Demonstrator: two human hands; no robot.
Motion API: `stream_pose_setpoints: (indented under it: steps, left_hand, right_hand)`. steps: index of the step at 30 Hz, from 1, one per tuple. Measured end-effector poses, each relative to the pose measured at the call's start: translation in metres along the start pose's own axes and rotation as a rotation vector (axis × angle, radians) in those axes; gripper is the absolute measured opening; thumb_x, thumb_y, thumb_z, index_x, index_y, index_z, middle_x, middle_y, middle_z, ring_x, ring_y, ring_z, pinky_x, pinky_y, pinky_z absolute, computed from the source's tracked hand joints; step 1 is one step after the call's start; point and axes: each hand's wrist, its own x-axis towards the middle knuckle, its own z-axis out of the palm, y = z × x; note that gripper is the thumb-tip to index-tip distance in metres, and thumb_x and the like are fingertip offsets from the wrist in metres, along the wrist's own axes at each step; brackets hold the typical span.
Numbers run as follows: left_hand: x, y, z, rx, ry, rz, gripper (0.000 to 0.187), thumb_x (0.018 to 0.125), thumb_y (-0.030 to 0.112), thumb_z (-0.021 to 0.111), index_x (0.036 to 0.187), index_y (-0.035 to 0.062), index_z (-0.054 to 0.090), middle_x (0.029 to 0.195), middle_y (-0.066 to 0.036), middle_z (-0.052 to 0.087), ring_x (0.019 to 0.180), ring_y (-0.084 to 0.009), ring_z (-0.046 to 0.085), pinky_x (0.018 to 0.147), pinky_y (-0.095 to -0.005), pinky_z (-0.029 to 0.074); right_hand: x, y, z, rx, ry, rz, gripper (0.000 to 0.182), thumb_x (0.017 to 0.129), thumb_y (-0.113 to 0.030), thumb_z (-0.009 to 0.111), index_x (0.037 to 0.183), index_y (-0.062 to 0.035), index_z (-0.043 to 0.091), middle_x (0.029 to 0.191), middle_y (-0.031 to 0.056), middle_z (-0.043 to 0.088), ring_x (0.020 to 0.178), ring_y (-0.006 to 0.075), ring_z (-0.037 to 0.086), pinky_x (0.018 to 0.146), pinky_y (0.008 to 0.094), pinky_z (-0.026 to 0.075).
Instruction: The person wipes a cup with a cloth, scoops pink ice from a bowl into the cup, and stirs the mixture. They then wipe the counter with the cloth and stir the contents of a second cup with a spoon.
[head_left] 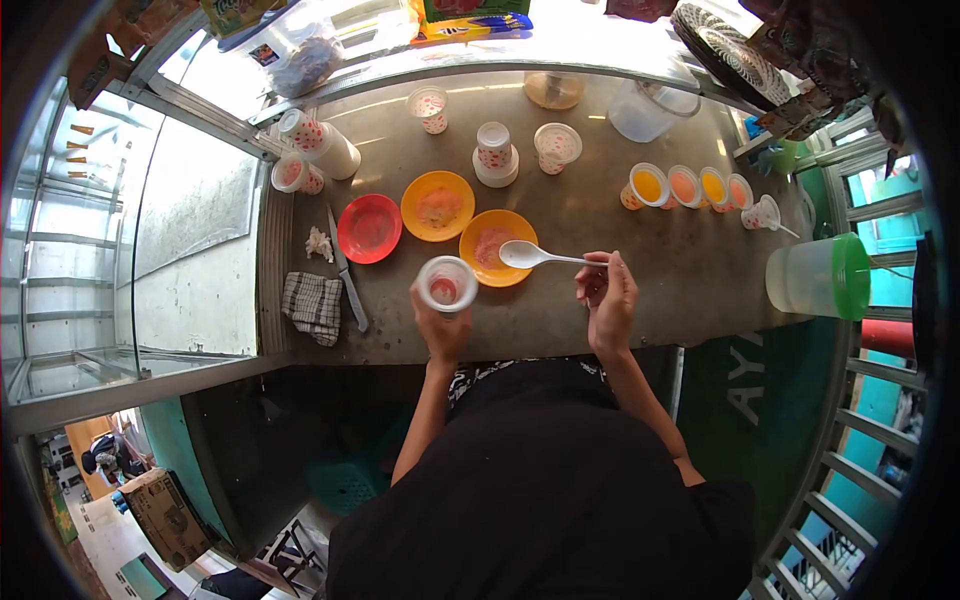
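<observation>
My left hand [441,328] is wrapped round a plastic cup [447,284] that has a little reddish stuff at its bottom. In my right hand [608,300] is the handle of a white spoon [530,255], pinched between the fingers. The spoon's bowl hangs over a yellow plate [513,278] holding pinkish, mashed-looking food. Behind it lies another yellow plate [408,203] with orange-pink food. To the left of both is a red plate [347,238] with some reddish residue.
A knife [352,290] and a checked cloth [313,303] lie at the left. Several filled cups [684,187] form a row at the right, near a green-lidded container [815,278]. Stacked patterned cups [494,146] stand at the back.
</observation>
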Motion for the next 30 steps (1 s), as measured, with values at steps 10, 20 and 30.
stream_pose_setpoints:
  steps: [10,20,30]
  left_hand:
    - [-0.018,0.047,0.033,0.117,-0.217,0.294,0.053,0.066,0.007,0.077,0.115,0.0033,0.055,0.115,-0.016,0.058,0.112,-0.0355,0.052,0.097,-0.0441,0.039]
    - [-0.044,0.091,0.119,-0.14,-0.308,0.14,0.064,0.07,0.009,0.079,0.125,0.0019,0.048,0.116,-0.016,0.059,0.107,-0.0331,0.059,0.093,-0.0409,0.046]
    - [-0.087,0.166,0.273,-0.215,-0.659,0.125,0.056,0.071,0.008,0.079,0.12,0.0018,0.052,0.113,-0.017,0.063,0.108,-0.0299,0.062,0.091,-0.0367,0.048]
  right_hand:
    - [-0.015,-0.039,-0.005,-0.46,-0.384,-0.265,0.039,0.097,-0.022,0.058,0.131,-0.0028,0.052,0.068,-0.004,0.049,0.061,0.0022,0.043,0.055,0.0193,0.033]
    - [-0.005,-0.065,-0.158,-0.405,0.294,-0.336,0.027,0.1,-0.014,0.051,0.123,-0.002,0.056,0.084,-0.0003,0.054,0.069,0.0035,0.045,0.06,0.0175,0.036]
    - [0.028,-0.206,-0.376,-0.406,1.254,-0.787,0.049,0.102,-0.033,0.043,0.135,0.0024,0.046,0.134,0.0173,0.048,0.12,0.0264,0.051,0.099,0.039,0.041]
